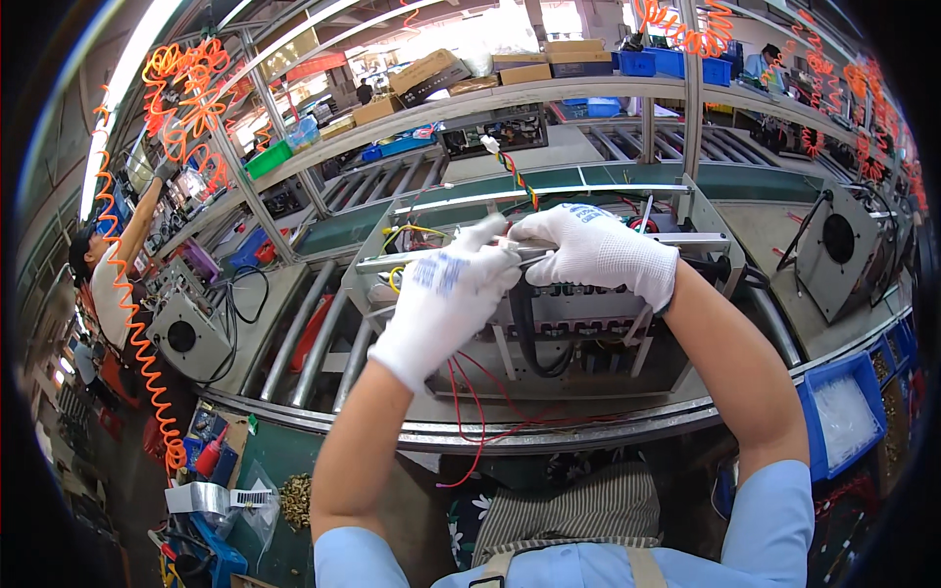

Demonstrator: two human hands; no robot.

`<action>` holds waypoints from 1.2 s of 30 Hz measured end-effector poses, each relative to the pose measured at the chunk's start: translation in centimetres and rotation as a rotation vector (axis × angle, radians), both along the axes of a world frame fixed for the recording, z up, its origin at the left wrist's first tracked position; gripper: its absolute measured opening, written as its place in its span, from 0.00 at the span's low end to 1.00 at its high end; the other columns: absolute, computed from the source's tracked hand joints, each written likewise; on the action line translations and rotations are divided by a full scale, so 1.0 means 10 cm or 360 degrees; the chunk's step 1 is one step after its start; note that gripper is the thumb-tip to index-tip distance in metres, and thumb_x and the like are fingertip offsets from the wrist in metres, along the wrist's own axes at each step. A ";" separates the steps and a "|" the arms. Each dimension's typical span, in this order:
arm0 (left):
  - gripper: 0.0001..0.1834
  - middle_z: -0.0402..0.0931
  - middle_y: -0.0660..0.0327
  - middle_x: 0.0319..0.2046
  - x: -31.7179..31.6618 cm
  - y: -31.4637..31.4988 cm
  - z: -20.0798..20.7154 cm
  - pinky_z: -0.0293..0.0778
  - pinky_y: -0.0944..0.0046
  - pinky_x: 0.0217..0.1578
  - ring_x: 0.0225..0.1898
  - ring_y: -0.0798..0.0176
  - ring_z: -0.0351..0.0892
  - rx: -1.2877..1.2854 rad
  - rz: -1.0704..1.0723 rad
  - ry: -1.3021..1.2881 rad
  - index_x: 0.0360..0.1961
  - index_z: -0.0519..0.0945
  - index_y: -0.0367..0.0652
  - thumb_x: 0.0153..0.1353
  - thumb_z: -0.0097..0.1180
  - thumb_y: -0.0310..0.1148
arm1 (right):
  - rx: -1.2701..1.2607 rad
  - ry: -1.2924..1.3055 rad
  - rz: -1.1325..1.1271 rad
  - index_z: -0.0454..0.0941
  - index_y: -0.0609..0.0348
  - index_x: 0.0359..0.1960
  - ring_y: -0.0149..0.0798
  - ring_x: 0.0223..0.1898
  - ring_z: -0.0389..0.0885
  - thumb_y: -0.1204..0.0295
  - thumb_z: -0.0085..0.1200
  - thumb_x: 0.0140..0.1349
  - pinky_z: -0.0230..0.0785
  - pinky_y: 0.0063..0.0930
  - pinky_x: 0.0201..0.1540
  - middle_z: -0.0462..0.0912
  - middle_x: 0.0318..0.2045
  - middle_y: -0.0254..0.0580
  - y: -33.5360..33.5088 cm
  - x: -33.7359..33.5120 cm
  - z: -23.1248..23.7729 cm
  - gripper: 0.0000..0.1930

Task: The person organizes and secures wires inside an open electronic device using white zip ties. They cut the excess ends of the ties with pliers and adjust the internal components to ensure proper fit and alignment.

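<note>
My left hand and my right hand, both in white knit gloves, meet over an open metal chassis. Their fingers are closed and pinched together at its upper bar. Whatever lies between them is small and mostly hidden, and the left fingertips are a little blurred. Just behind the hands, a twisted multicoloured wire bundle stands up, tipped with a white connector. A thick black cable hangs below the right hand in a loop. Thin red wires droop over the chassis's near side.
Roller conveyor runs under the chassis. Grey fan-fitted units stand at left and right. A shelf with cartons crosses behind. Blue bin sits lower right; brass screws lie lower left. A co-worker reaches up at left.
</note>
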State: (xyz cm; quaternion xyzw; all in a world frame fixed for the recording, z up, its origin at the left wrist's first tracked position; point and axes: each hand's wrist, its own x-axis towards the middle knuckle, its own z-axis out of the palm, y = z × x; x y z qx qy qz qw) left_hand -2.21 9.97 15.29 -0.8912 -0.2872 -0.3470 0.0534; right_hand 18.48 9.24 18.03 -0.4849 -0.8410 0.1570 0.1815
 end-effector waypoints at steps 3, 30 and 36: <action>0.09 0.81 0.53 0.34 -0.11 0.38 0.14 0.75 0.60 0.35 0.34 0.54 0.82 -0.0002 -0.0014 -0.0278 0.38 0.83 0.41 0.59 0.58 0.33 | 0.0032 0.0058 -0.0087 0.72 0.64 0.57 0.44 0.51 0.79 0.64 0.62 0.53 0.68 0.31 0.54 0.81 0.49 0.51 0.02 -0.05 -0.04 0.29; 0.14 0.82 0.52 0.27 -1.46 0.96 0.05 0.75 0.56 0.35 0.31 0.52 0.82 -0.0107 0.1141 -0.0272 0.34 0.85 0.43 0.61 0.55 0.42 | -0.0029 -0.0033 0.0191 0.69 0.62 0.58 0.45 0.48 0.78 0.65 0.59 0.57 0.69 0.35 0.53 0.79 0.48 0.51 0.24 -0.34 -0.02 0.27; 0.13 0.82 0.51 0.27 -1.47 0.89 0.07 0.76 0.58 0.35 0.31 0.54 0.83 -0.0161 0.1121 -0.0171 0.36 0.86 0.44 0.60 0.57 0.41 | -0.0134 0.0088 0.0192 0.69 0.61 0.53 0.33 0.34 0.74 0.67 0.57 0.58 0.70 0.28 0.39 0.77 0.38 0.41 0.26 -0.40 -0.01 0.22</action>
